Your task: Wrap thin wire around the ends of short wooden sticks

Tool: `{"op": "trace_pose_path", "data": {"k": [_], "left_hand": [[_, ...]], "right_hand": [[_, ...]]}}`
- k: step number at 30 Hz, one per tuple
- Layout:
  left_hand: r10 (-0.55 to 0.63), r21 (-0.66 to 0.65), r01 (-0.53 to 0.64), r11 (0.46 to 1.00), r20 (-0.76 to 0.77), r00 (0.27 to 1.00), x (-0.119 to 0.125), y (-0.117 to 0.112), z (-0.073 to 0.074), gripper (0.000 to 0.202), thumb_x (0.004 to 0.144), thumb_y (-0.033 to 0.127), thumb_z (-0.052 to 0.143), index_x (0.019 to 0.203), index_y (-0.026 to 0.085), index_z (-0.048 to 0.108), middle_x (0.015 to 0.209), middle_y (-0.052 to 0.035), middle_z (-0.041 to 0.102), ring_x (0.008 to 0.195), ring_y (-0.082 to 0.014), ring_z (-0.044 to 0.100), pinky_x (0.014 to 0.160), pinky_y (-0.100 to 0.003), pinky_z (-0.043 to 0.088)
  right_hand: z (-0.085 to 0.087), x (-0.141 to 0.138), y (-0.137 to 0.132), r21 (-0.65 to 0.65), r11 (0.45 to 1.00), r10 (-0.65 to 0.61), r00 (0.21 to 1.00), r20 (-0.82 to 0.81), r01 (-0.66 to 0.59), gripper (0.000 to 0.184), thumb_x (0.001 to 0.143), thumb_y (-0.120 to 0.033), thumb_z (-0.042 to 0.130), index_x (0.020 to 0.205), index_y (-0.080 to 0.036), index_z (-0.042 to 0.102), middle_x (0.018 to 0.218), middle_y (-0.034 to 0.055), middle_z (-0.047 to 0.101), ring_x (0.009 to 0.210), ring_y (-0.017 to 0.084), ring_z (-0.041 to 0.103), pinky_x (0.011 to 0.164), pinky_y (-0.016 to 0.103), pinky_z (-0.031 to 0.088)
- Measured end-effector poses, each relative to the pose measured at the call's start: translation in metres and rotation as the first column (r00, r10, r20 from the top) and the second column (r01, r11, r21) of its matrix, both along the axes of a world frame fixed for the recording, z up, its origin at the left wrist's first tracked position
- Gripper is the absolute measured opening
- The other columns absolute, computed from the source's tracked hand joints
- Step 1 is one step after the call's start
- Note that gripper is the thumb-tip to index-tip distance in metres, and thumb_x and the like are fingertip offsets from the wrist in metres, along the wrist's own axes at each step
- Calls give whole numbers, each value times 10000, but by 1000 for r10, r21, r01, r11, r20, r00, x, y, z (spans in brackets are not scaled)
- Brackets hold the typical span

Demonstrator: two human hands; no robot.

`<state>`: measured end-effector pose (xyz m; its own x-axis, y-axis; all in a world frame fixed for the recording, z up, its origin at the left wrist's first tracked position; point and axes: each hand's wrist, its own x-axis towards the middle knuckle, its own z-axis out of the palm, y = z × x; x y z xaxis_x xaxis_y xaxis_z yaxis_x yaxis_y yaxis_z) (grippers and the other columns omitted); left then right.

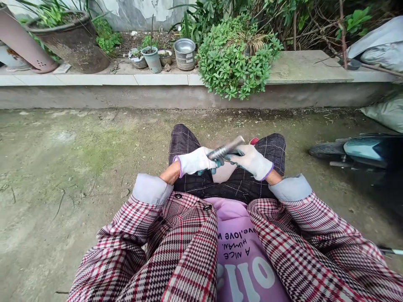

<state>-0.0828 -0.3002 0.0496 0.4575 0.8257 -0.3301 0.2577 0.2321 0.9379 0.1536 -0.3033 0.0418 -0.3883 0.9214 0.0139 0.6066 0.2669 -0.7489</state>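
Observation:
A grey metal bolt, threaded along its lower part and smooth toward the upper right end, lies slanted between my hands above my lap. My left hand, in a white glove with teal-coated fingers and a purple cuff, is closed around the threaded end. My right hand wears the same kind of glove. Its fingers are pinched together just below the smooth part, close to my left fingertips. What they hold, if anything, is hidden.
Ahead runs a low tiled ledge with a large plant pot, a metal pot, small planters and a leafy bush. A dark vehicle with a wheel stands on the right, below pale sacks.

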Motion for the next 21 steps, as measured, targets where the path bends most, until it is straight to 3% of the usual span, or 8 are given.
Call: {"op": "trace_pose_path", "data": {"k": [3,6,11,14,16,18,20,21], "left_hand": [[-95,38,100,994,-116,989,2,4,-4,104,786,219,748,833,139,700,645,-22,689,353,-52,405,322,-170,288],[-19,92,36,995,-171,985,6,9,-12,85,810,216,708,829,141,670,620,-3,667,361,-43,412,335,-156,278],[43,101,-32,994,-113,993,8,12,-11,184,850,275,694,975,141,708,673,-8,701,363,-42,407,340,-162,291],[54,70,-50,996,-56,997,7,13,-8,247,862,318,696,1033,141,715,713,-17,721,361,-46,398,341,-178,308],[78,78,-74,994,-53,996,6,16,-10,244,875,321,670,1042,146,709,720,-12,716,364,-52,390,351,-194,314],[95,150,-74,986,-137,986,4,21,-15,228,895,315,638,1033,146,705,723,-17,709,393,-72,418,383,-215,334],[96,299,16,954,-354,930,2,25,-19,195,910,292,621,979,137,716,754,-51,718,495,-113,534,474,-236,403],[100,367,100,925,-486,868,1,27,-21,187,921,275,609,958,133,726,784,-76,729,579,-144,604,543,-248,445]], "right_hand": [[0,-7,-7,63,998,8,999,54,-12,194,903,-227,626,957,-181,806,898,40,811,814,189,729,744,277,537],[-1,-10,-9,69,998,-10,995,95,4,230,893,-207,612,1027,-193,798,893,33,807,789,179,720,755,284,541],[-8,-12,-5,-132,975,-201,962,-187,178,450,875,-260,604,1307,-166,690,834,38,790,605,149,666,572,260,530],[-9,-13,-4,-233,948,-276,920,-277,215,311,860,-319,614,1107,-161,717,739,33,757,525,141,615,481,248,475],[-5,-12,-6,-171,969,-214,952,-218,178,197,858,-321,616,939,-175,721,727,32,750,565,143,629,527,252,485],[3,-12,-11,-57,995,-86,991,-98,80,174,873,-308,613,891,-187,736,752,25,758,650,154,665,628,267,511],[13,-10,-16,31,999,16,1000,27,-17,192,891,-304,607,924,-197,763,803,22,777,717,165,689,701,282,515],[18,-8,-18,66,997,42,996,83,-48,203,900,-307,604,933,-200,773,829,25,785,734,171,695,715,289,514]]}}
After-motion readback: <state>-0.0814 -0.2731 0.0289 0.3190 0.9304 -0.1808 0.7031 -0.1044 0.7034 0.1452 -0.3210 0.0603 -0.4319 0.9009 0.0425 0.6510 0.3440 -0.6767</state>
